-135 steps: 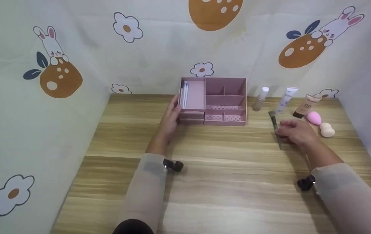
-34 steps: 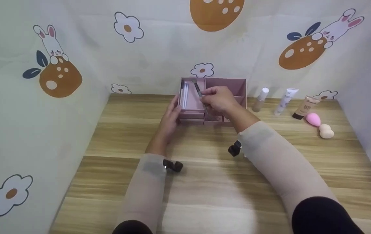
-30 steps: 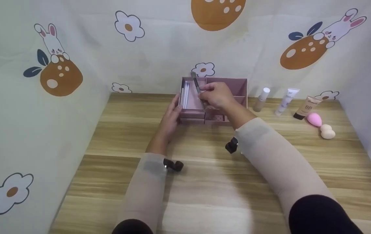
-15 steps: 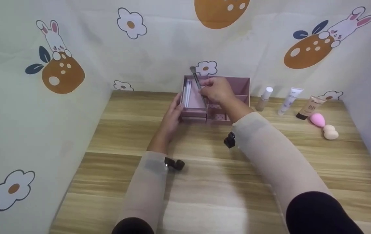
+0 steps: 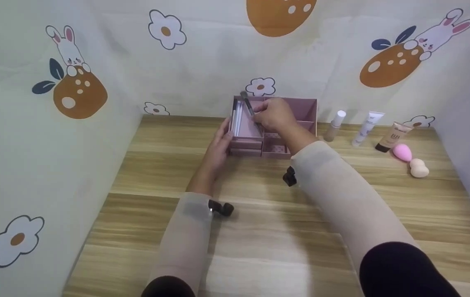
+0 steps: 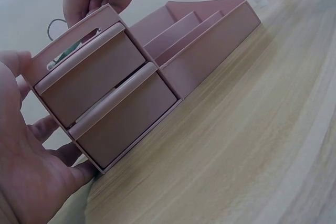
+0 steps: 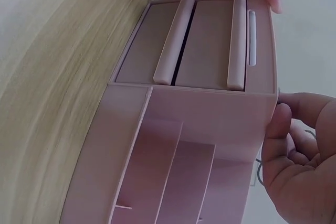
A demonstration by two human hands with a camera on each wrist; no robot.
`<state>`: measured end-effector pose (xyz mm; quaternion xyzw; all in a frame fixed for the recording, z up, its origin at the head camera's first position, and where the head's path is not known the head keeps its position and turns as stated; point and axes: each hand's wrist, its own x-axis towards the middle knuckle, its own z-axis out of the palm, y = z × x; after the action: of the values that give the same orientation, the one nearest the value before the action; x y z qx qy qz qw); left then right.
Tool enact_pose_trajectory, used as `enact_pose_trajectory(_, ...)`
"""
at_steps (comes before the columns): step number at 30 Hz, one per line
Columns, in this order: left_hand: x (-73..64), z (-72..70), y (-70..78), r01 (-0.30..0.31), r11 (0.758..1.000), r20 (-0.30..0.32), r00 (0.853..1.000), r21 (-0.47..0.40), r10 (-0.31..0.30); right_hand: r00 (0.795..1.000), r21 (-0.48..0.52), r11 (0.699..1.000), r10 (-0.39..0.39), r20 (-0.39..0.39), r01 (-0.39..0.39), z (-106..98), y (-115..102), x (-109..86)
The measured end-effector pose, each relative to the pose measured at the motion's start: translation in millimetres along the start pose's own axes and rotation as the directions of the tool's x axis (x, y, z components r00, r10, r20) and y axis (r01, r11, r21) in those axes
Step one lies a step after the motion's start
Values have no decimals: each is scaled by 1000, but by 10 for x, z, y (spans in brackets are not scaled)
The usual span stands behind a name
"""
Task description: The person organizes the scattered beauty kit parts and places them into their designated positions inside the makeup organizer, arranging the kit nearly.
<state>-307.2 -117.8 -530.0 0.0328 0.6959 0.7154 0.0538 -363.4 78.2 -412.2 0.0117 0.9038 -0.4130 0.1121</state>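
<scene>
A pink desktop organizer (image 5: 246,140) stands against the back wall. My left hand (image 5: 217,149) grips its left side, thumb at the top front corner and fingers along the side wall in the left wrist view. My right hand (image 5: 277,116) pinches a dark green makeup brush (image 5: 248,105) over the upper left compartment. The brush leans, bristles up and to the left, and its lower end is hidden by the hand and organizer. Slim white sticks (image 5: 238,119) lie at that compartment's left. Two drawers (image 6: 126,121) below are closed.
Right of the organizer stand a white-capped bottle (image 5: 335,126), a white tube (image 5: 367,128) and a beige BB tube (image 5: 394,136). Beside them lie a pink makeup sponge (image 5: 402,152) and a cream one (image 5: 419,168). The wooden table (image 5: 259,239) meets a patterned wall cloth (image 5: 202,62).
My right hand has picked the brush off the table and carried it left to the organizer. In the last half second the brush has dropped slightly. My left hand stays on the organizer.
</scene>
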Motion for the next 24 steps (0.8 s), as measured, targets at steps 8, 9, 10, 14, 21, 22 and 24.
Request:
enact_pose_trajectory(8, -1, -5, -9, 17, 1000, -1, 1000, -1, -17, 999, -22, 999, 32, 13, -32, 2, -36, -13)
enact_pose_trajectory(9, -2, -6, -9, 17, 1000, -2, 1000, 5, -17, 999, -21, 999, 35, 12, -35, 4, -37, -14)
enact_pose_trajectory(10, -1, -7, -9, 17, 1000, -4, 1000, 11, -17, 999, -21, 999, 36, 11, -36, 3, -37, -15)
enact_pose_trajectory(14, -5, -9, -5, 10, 1000, -4, 1000, 22, -9, 1000, -30, 999, 27, 9, -27, 5, -32, -13)
enact_pose_trajectory(21, -11, 1, 6, 9, 1000, -5, 1000, 12, -9, 1000, -60, 998, -2, -11, 1, 11, -9, 7)
enact_pose_trajectory(22, -10, 2, 6, 12, 1000, -7, 1000, 11, -11, 1000, -54, 999, -1, -13, 0, 13, -6, 10)
enact_pose_trajectory(24, -14, 5, 13, 15, 1000, -11, 1000, 12, -15, 1000, -46, 999, -3, -19, 2, 16, 3, 17)
